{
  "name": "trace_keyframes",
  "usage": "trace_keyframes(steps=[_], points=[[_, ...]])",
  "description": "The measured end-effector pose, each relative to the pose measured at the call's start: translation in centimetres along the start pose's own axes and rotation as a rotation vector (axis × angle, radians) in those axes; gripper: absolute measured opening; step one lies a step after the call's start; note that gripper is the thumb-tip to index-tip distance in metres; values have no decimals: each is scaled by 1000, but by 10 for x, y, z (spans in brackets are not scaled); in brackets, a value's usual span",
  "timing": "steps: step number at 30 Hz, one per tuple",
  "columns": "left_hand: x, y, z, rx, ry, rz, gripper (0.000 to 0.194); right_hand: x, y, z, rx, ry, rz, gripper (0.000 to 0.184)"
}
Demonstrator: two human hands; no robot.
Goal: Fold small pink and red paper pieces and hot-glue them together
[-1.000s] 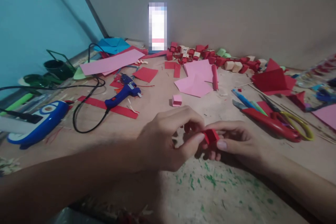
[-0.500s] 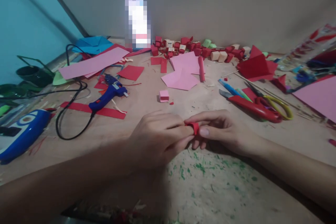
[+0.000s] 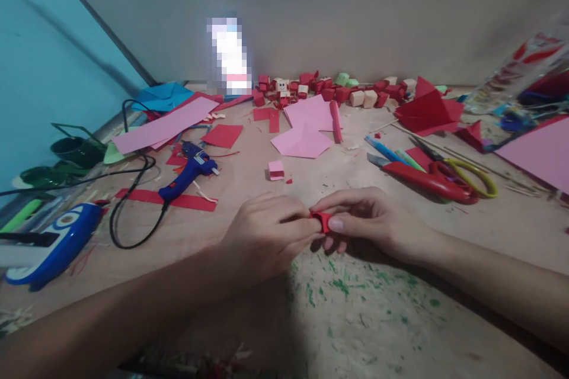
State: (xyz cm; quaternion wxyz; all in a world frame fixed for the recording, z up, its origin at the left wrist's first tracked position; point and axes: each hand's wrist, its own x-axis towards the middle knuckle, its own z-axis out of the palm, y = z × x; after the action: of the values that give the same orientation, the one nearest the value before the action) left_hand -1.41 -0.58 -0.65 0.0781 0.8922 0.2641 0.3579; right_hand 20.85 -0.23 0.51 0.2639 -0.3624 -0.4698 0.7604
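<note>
Between my two hands is a small folded piece of red paper [image 3: 324, 222], bent into a box-like shape with an open side. My left hand [image 3: 271, 231] pinches it from the left, a fingertip at its opening. From the right, my right hand [image 3: 373, 222] grips it between thumb and fingers, with other fingers curled beneath. Both hands are just above the table, and part of the red paper is hidden by the fingers. A small pink paper cube [image 3: 276, 170] sits on the table beyond my left hand.
A blue glue gun [image 3: 186, 174] with a black cord lies at left, near a blue-and-white tool [image 3: 57, 243]. At right are a red cutter [image 3: 427, 180] and yellow-handled scissors [image 3: 473, 177]. Pink paper sheets [image 3: 306, 136], small cubes [image 3: 342, 93] and a blurred bright screen [image 3: 229, 56] are behind.
The view has shifted slightly, so the table's things appear a little lower. Both hands keep hold of the red paper, which has turned slightly and shows more of its opening.
</note>
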Motion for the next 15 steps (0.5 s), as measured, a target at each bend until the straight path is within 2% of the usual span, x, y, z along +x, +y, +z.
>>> trace_keyframes(steps=[2, 4, 8, 10, 15], points=[[0, 0, 2, 10, 24, -46, 15, -1, 0, 4, -42, 81, -34, 33], [-1, 1, 3, 16, 37, -93, 12, -3, 0, 7, -189, 165, -123, 33], [-1, 1, 5, 15, 50, -110, 9, -5, 0, 11, -512, 252, -307, 21], [0, 1, 5, 19, 47, -106, 9, -4, 0, 12, -515, 257, -285, 18], [-1, 0, 3, -6, 28, -111, 8, -2, 3, 11, -282, 256, -168, 23]])
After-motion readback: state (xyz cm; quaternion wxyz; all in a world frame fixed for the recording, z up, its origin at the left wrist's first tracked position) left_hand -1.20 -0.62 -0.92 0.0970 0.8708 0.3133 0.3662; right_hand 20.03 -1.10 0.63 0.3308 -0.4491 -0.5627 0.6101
